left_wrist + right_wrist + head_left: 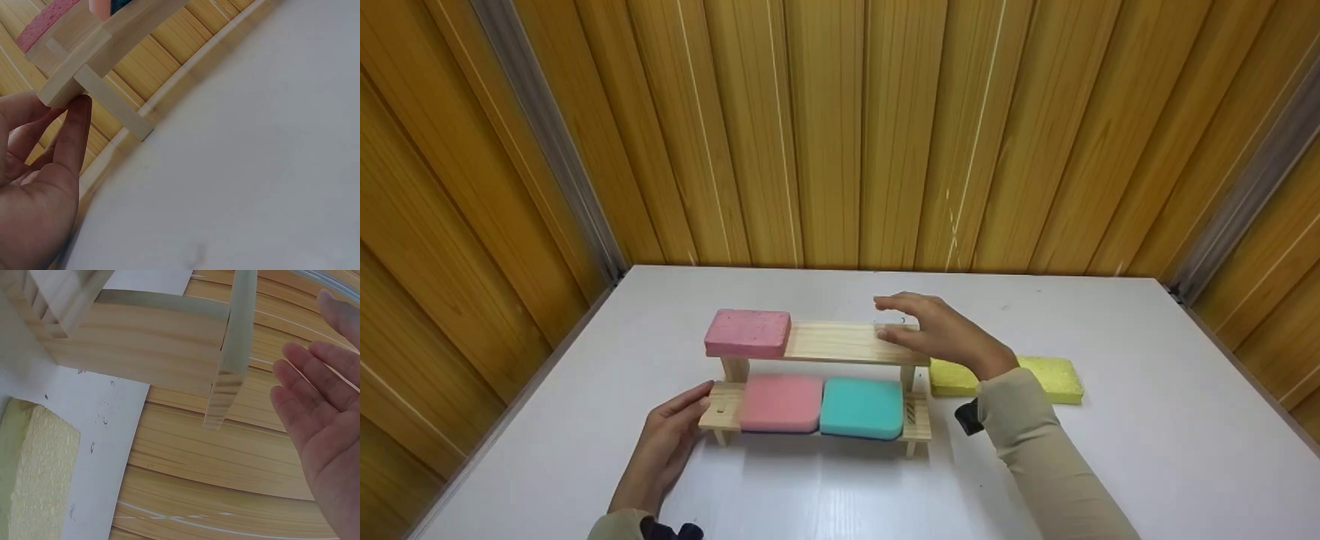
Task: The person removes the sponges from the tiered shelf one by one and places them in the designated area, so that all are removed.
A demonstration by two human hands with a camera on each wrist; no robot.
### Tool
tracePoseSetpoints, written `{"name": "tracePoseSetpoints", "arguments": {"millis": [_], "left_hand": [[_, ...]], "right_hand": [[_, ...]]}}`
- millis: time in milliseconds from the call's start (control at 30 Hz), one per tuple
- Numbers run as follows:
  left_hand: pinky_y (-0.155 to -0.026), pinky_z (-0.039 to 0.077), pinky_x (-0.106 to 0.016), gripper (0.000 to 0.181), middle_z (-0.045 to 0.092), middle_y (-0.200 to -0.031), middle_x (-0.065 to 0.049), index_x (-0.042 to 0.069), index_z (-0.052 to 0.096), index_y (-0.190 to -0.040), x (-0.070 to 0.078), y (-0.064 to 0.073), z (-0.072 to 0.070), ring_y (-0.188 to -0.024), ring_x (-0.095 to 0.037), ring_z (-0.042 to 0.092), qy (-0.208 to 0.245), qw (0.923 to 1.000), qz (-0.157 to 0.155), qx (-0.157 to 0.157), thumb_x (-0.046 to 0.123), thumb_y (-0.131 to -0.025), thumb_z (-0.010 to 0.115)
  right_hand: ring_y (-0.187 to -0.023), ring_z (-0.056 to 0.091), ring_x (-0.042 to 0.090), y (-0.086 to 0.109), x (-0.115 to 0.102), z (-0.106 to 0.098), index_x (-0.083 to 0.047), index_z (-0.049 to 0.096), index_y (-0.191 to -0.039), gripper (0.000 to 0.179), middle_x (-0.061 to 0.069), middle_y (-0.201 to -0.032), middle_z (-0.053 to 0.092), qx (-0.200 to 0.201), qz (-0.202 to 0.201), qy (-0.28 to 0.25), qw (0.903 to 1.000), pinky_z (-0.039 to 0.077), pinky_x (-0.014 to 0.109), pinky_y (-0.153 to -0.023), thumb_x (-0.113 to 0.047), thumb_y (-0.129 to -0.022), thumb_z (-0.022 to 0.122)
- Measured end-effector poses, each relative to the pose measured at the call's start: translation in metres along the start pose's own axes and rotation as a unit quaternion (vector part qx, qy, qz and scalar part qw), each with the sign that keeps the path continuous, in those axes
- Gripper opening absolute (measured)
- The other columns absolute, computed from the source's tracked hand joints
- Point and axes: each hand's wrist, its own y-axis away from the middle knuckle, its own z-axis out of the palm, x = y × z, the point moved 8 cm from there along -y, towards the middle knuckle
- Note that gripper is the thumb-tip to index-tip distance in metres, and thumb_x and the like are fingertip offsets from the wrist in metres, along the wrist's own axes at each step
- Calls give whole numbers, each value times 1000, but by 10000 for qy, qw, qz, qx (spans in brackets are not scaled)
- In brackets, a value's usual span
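A small two-step wooden rack (840,341) stands on the table. At its lower left end, my left hand (673,431) pinches the board's edge between thumb and fingers, as the left wrist view shows. Above the right end of the upper step is my right hand (941,330), fingers spread and nothing in them; the right wrist view has the palm (337,444) apart from the board. A dark pink sponge (748,331) lies on the upper step's left end. Side by side on the lower step are a light pink sponge (782,403) and a turquoise sponge (862,406).
Right of the rack, a yellow sponge (1054,379) lies on the white table (1155,435), partly hidden by the right wrist. Wood-patterned panel walls (825,135) enclose the table at the back and sides.
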Motion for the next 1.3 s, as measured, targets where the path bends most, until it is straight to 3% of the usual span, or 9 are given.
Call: {"name": "tracePoseSetpoints", "arguments": {"millis": [233,533,1300], "left_hand": [[-100,50,-22,48,48,-145,-15,0,51,-136,-1,-1,-1,-128,-19,52,-51,10000,-2,30,8,-91,63],[-99,52,-25,46,51,-142,-14,-1,52,-134,-1,-1,-1,-121,-16,56,53,10000,10,40,6,-90,63],[-100,51,-24,46,46,-145,-15,-2,50,-136,0,0,1,-134,-26,45,-66,10000,37,-17,6,-92,60]], "right_hand": [[-139,39,29,-8,-10,6,-9,48,-141,53,10,-141,53,-23,-83,89,9999,33,50,-116,-30,-94,61],[-136,42,28,-20,-22,15,-8,48,-141,54,12,-141,53,-44,-260,134,9996,36,48,-115,-29,-94,62],[-140,36,28,-49,-45,44,-6,45,-143,58,11,-147,46,-208,-311,-63,9993,32,44,-118,-31,-94,62]]}}
